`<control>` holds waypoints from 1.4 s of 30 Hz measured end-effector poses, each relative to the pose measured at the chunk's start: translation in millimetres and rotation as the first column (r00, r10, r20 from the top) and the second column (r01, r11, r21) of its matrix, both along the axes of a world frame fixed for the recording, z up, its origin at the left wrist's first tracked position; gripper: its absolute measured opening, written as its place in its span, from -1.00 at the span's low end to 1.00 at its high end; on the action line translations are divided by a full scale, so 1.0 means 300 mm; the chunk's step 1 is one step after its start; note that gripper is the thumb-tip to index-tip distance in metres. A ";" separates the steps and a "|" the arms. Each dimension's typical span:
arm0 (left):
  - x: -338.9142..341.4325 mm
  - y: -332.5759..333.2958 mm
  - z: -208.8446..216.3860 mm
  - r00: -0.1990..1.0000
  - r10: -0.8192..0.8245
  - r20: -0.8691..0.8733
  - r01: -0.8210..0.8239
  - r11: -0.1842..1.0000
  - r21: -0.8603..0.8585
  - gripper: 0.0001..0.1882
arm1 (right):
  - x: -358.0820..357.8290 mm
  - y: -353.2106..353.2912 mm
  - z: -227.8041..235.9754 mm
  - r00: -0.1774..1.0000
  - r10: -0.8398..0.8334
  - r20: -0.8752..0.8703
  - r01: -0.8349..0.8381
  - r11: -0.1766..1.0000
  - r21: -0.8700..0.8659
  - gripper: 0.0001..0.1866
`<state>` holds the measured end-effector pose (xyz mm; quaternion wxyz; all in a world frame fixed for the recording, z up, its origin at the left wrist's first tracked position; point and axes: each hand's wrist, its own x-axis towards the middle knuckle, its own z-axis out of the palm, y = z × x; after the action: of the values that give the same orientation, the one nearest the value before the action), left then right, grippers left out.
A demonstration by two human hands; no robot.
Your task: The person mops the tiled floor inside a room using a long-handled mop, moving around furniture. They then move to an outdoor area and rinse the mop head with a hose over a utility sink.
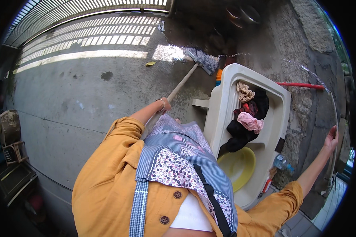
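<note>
My left hand (164,104) is closed around the wooden handle of a long-handled floor broom (182,83). Its wide head (199,62) rests on wet concrete beyond me, with greyish-blue bristles at the far side. Out to the right, my right hand (331,137) grips a pale hose (336,116); part of the grip is turned away. Water leaves the hose's upper end and arcs leftward over the sink toward the broom head. Between my hands stands a cream laundry sink (280,103), holding dark clothes (238,136), a pink cloth (250,121) and a beige cloth (245,92).
A yellow basin (247,166) sits in the sink's near end. Beside the sink are a plastic bottle (281,162) and a red pole (300,85). A rough stone wall (296,43) runs along the right. Barred railing (95,8) edges the far left; a yellow leaf (150,63) lies on the floor.
</note>
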<state>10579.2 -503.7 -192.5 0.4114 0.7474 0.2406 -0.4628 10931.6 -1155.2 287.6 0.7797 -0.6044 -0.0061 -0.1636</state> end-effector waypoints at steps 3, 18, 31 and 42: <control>0.005 -0.001 0.003 0.999 -0.047 0.020 0.046 0.999 0.015 -0.76 | -0.004 0.008 -0.006 1.000 -0.007 0.002 0.007 1.000 -0.009 -0.82; -0.020 -0.042 -0.221 0.955 -0.276 -0.113 0.294 0.935 0.200 -0.83 | 0.037 0.017 -0.074 0.997 -0.068 -0.024 0.063 0.985 -0.161 -0.77; -0.026 -0.055 -0.086 0.963 0.227 0.143 -0.262 0.906 0.333 -0.74 | 0.072 -0.019 -0.089 0.996 -0.030 -0.088 0.016 0.987 -0.159 -0.76; 0.045 -0.045 -0.014 0.994 0.094 0.062 -0.112 0.885 0.453 -0.73 | 0.107 -0.108 -0.083 0.998 0.048 -0.038 -0.052 0.993 -0.111 -0.78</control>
<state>10592.6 -517.1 -196.5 0.2534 0.8178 0.3736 -0.3568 10963.7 -1187.7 262.6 0.7486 -0.6494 -0.0168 -0.1328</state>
